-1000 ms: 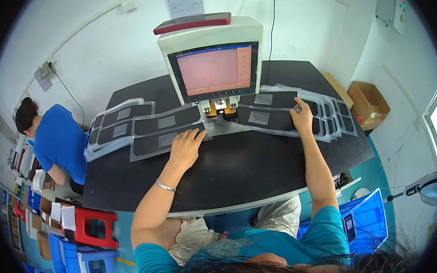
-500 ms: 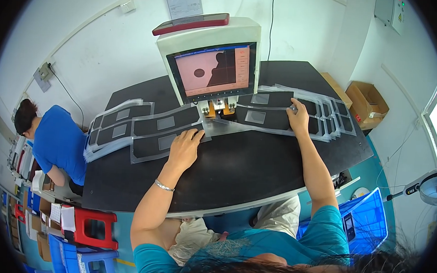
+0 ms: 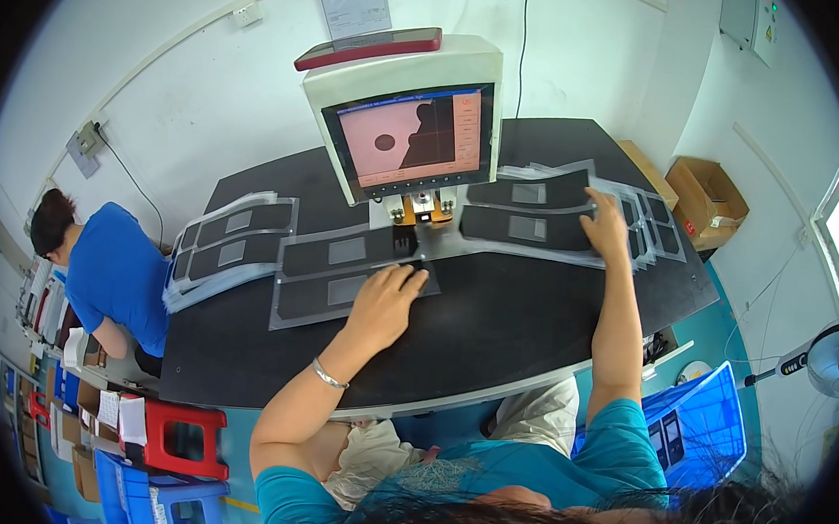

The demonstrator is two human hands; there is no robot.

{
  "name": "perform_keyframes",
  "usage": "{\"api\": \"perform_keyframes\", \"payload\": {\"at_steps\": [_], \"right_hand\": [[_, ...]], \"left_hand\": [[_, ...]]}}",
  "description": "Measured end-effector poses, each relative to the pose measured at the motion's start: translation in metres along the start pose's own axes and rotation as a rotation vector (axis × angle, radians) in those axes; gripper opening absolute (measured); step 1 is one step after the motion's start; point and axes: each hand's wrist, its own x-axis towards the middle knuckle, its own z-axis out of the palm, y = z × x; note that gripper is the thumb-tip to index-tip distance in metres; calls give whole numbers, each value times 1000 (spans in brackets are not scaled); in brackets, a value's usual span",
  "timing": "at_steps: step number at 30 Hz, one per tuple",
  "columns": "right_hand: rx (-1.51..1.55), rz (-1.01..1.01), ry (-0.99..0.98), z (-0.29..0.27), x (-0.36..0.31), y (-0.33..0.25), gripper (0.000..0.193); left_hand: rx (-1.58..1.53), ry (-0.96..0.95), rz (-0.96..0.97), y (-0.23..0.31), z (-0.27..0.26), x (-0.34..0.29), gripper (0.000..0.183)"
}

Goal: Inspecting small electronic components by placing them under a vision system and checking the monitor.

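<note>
My left hand (image 3: 386,303) bends its fingers over the right end of a clear plastic sheet with two black panels (image 3: 309,292), left of the measuring machine. Each panel has a pale rectangular window. My right hand (image 3: 608,224) holds the right edge of a similar sheet (image 3: 493,225) above the pile on the right, thumb and fingers at its border. Above the table stands the machine with its screen (image 3: 407,140), showing a round dark spot and a dark outline on pink. Its small head (image 3: 426,211) with orange parts sits below the screen, between the two sheets.
Stacked sheets lie at the left (image 3: 221,242) and right (image 3: 664,218) of the black table (image 3: 493,313). A phone-like red-edged device (image 3: 369,49) rests on the machine. A person in blue (image 3: 115,270) bends at the left. A cardboard box (image 3: 705,201) and blue crate (image 3: 714,429) are at the right.
Both hands have moved right. The left sheet has slid right and nearer to me, with its far end by the machine head. The right sheet has shifted right, away from the machine.
</note>
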Motion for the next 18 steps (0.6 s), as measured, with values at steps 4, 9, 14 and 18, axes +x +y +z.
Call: {"api": "perform_keyframes", "payload": {"at_steps": [4, 9, 14, 18], "right_hand": [[-231, -16, 137, -2, 1, 31, 57], [-24, -213, 98, 26, -3, 5, 46], [-3, -379, -50, 47, -26, -51, 50], [-137, -401, -115, 43, -27, -45, 54]], "left_hand": [[-18, -2, 67, 19, 9, 0, 35], [15, -22, 73, 14, 16, 4, 37], [3, -27, 50, 16, 18, 5, 37], [0, -23, 50, 16, 17, 4, 39]]}}
